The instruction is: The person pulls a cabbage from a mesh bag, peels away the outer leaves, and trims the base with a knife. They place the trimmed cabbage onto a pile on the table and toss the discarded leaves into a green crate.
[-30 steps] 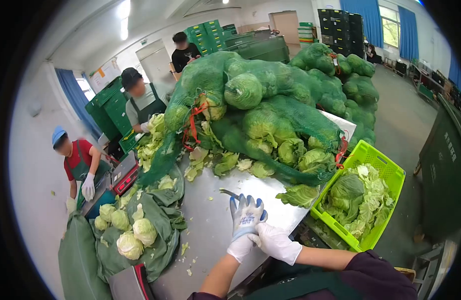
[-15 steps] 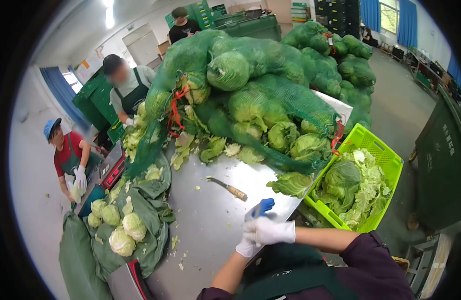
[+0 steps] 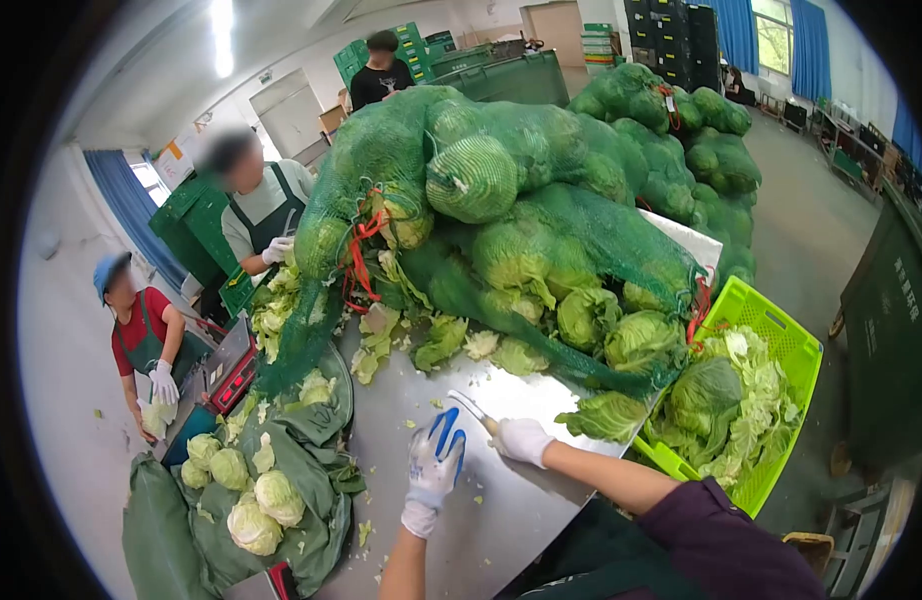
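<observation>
My right hand, in a white glove, is closed round the handle of a curved knife on the metal table. To its left, my left hand wears a white glove with blue on the fingers. Its fingers are spread above the tabletop and hold nothing. Beyond the knife lie green mesh sacks of cabbages, and loose leaves are scattered along their near edge.
A yellow-green crate with cabbage and leaves stands at the right. Trimmed cabbages rest on green cloth at the left. Two people in aprons stand at the left, another person at the back.
My hands have parted. The right one has moved forward and taken hold of the knife, while the left has gone left with its fingers spread. The view has shifted slightly.
</observation>
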The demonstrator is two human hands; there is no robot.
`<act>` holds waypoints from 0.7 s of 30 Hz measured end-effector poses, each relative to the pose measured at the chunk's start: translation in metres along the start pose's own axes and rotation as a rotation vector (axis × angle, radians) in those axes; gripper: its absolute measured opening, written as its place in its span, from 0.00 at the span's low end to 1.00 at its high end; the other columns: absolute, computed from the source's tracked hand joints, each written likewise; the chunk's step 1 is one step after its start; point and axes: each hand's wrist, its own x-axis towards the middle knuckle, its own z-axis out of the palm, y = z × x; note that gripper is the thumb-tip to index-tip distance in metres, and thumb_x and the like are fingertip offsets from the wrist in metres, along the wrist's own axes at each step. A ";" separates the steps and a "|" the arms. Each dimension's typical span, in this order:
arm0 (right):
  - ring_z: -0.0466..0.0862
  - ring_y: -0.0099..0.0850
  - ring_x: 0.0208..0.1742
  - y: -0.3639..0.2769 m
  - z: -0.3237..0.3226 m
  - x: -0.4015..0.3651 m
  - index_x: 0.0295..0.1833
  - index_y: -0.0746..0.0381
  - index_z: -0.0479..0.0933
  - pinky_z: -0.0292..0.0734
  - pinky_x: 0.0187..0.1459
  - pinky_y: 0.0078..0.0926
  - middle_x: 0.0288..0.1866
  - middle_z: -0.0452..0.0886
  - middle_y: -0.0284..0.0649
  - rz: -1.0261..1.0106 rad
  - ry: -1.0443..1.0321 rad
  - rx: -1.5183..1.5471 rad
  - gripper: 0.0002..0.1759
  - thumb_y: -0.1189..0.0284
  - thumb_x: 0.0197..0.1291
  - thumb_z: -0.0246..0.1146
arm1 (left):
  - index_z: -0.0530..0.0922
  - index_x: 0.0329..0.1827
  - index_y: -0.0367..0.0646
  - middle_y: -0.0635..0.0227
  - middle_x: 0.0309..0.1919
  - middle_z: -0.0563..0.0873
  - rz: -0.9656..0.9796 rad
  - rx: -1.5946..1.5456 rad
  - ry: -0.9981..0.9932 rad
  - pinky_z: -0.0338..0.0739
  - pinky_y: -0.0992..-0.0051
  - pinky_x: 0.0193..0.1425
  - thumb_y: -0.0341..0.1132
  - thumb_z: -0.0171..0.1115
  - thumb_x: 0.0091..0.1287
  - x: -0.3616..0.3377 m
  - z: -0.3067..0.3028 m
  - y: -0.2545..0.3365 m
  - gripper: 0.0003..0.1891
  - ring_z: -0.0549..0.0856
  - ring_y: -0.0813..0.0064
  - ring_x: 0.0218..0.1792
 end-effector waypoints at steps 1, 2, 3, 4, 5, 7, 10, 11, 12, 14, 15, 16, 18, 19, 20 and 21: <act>0.82 0.45 0.23 -0.007 -0.024 -0.014 0.23 0.67 0.76 0.77 0.31 0.40 0.19 0.79 0.50 0.083 -0.117 0.114 0.26 0.54 0.61 0.56 | 0.72 0.66 0.45 0.54 0.61 0.76 0.041 0.145 -0.046 0.62 0.58 0.69 0.38 0.57 0.66 0.012 0.006 -0.013 0.24 0.74 0.50 0.60; 0.80 0.41 0.20 -0.003 -0.042 -0.027 0.23 0.66 0.76 0.76 0.29 0.37 0.17 0.77 0.47 0.167 -0.205 0.317 0.28 0.52 0.62 0.54 | 0.72 0.66 0.45 0.54 0.61 0.76 0.047 0.141 -0.035 0.62 0.58 0.69 0.38 0.57 0.66 0.029 0.005 -0.010 0.24 0.74 0.50 0.60; 0.78 0.36 0.17 0.003 -0.061 -0.042 0.23 0.66 0.75 0.74 0.27 0.35 0.15 0.76 0.44 0.251 -0.291 0.521 0.29 0.51 0.63 0.52 | 0.70 0.68 0.49 0.54 0.63 0.74 0.066 0.217 -0.070 0.60 0.56 0.70 0.40 0.58 0.65 0.052 0.004 0.000 0.27 0.72 0.51 0.62; 0.74 0.27 0.15 0.001 -0.087 -0.064 0.21 0.65 0.74 0.72 0.24 0.28 0.13 0.74 0.39 0.217 -0.237 0.569 0.31 0.50 0.64 0.50 | 0.68 0.70 0.54 0.54 0.65 0.72 0.084 0.291 -0.104 0.58 0.55 0.72 0.41 0.59 0.63 0.072 0.005 0.006 0.29 0.70 0.51 0.64; 0.74 0.25 0.16 0.008 -0.097 -0.081 0.23 0.65 0.74 0.71 0.24 0.24 0.15 0.75 0.36 0.294 -0.181 0.772 0.28 0.52 0.65 0.52 | 0.64 0.73 0.61 0.56 0.69 0.67 0.136 0.276 -0.156 0.53 0.53 0.75 0.40 0.63 0.60 0.088 0.017 0.000 0.34 0.65 0.52 0.69; 0.78 0.22 0.22 0.015 -0.136 -0.115 0.40 0.65 0.73 0.73 0.26 0.19 0.25 0.79 0.36 0.353 -0.042 0.949 0.15 0.62 0.64 0.58 | 0.63 0.73 0.62 0.56 0.69 0.66 0.240 0.340 -0.165 0.53 0.54 0.75 0.41 0.64 0.60 0.123 0.035 0.010 0.35 0.64 0.53 0.70; 0.80 0.25 0.24 0.025 -0.194 -0.147 0.41 0.68 0.67 0.77 0.28 0.20 0.32 0.81 0.41 0.316 0.280 1.041 0.12 0.77 0.56 0.62 | 0.61 0.74 0.63 0.57 0.70 0.64 0.417 0.486 -0.197 0.51 0.55 0.77 0.42 0.65 0.59 0.168 0.074 0.018 0.38 0.61 0.55 0.72; 0.80 0.26 0.24 0.033 -0.203 -0.151 0.42 0.67 0.66 0.77 0.27 0.21 0.34 0.80 0.42 0.323 0.412 0.940 0.15 0.80 0.51 0.64 | 0.64 0.72 0.62 0.60 0.69 0.67 0.459 0.543 -0.184 0.50 0.54 0.77 0.44 0.65 0.59 0.180 0.086 0.019 0.35 0.62 0.55 0.71; 0.79 0.26 0.23 0.050 -0.210 -0.156 0.43 0.67 0.65 0.77 0.26 0.22 0.33 0.78 0.40 0.342 0.478 0.830 0.17 0.81 0.48 0.64 | 0.64 0.72 0.62 0.60 0.69 0.67 0.459 0.539 -0.177 0.50 0.54 0.77 0.44 0.65 0.59 0.186 0.101 0.015 0.35 0.62 0.55 0.71; 0.77 0.25 0.21 0.070 -0.216 -0.161 0.43 0.66 0.65 0.75 0.23 0.21 0.31 0.76 0.38 0.310 0.605 0.958 0.17 0.79 0.48 0.63 | 0.69 0.68 0.59 0.62 0.67 0.70 0.383 0.623 -0.361 0.48 0.54 0.78 0.46 0.63 0.61 0.198 0.125 0.011 0.30 0.63 0.55 0.71; 0.76 0.23 0.20 0.063 -0.220 -0.165 0.41 0.66 0.67 0.72 0.20 0.19 0.31 0.76 0.37 0.348 0.608 1.023 0.14 0.78 0.48 0.62 | 0.73 0.65 0.56 0.64 0.67 0.71 0.341 0.654 -0.453 0.46 0.53 0.78 0.48 0.61 0.63 0.199 0.115 0.026 0.26 0.63 0.55 0.71; 0.74 0.23 0.18 0.053 -0.223 -0.166 0.38 0.66 0.68 0.70 0.17 0.18 0.31 0.77 0.37 0.344 0.605 1.057 0.08 0.77 0.53 0.59 | 0.73 0.65 0.56 0.64 0.67 0.71 0.346 0.655 -0.447 0.46 0.53 0.78 0.48 0.61 0.63 0.200 0.118 0.025 0.26 0.63 0.55 0.71; 0.74 0.23 0.21 0.054 -0.215 -0.176 0.37 0.65 0.70 0.72 0.21 0.19 0.30 0.75 0.35 0.180 0.538 1.396 0.04 0.75 0.61 0.56 | 0.74 0.64 0.55 0.62 0.68 0.70 0.292 0.362 -0.397 0.46 0.52 0.78 0.47 0.61 0.63 0.186 0.120 0.012 0.25 0.63 0.53 0.71; 0.75 0.23 0.23 0.047 -0.207 -0.178 0.37 0.64 0.70 0.73 0.25 0.20 0.29 0.74 0.34 0.117 0.701 1.173 0.05 0.74 0.64 0.55 | 0.74 0.64 0.54 0.60 0.68 0.70 0.320 0.331 -0.330 0.46 0.52 0.78 0.47 0.60 0.64 0.176 0.109 0.015 0.25 0.63 0.52 0.71; 0.75 0.24 0.25 0.030 -0.203 -0.178 0.37 0.63 0.70 0.74 0.28 0.21 0.28 0.73 0.33 0.049 0.854 0.940 0.07 0.72 0.68 0.54 | 0.73 0.65 0.52 0.59 0.67 0.70 0.361 0.311 -0.252 0.48 0.53 0.77 0.47 0.57 0.66 0.161 0.102 0.013 0.24 0.63 0.55 0.71; 0.74 0.25 0.28 -0.002 -0.205 -0.180 0.35 0.61 0.70 0.75 0.34 0.25 0.27 0.71 0.33 0.037 0.933 1.335 0.06 0.75 0.63 0.59 | 0.72 0.66 0.53 0.58 0.68 0.69 0.331 0.283 -0.245 0.48 0.53 0.77 0.47 0.56 0.67 0.145 0.090 0.016 0.25 0.63 0.55 0.71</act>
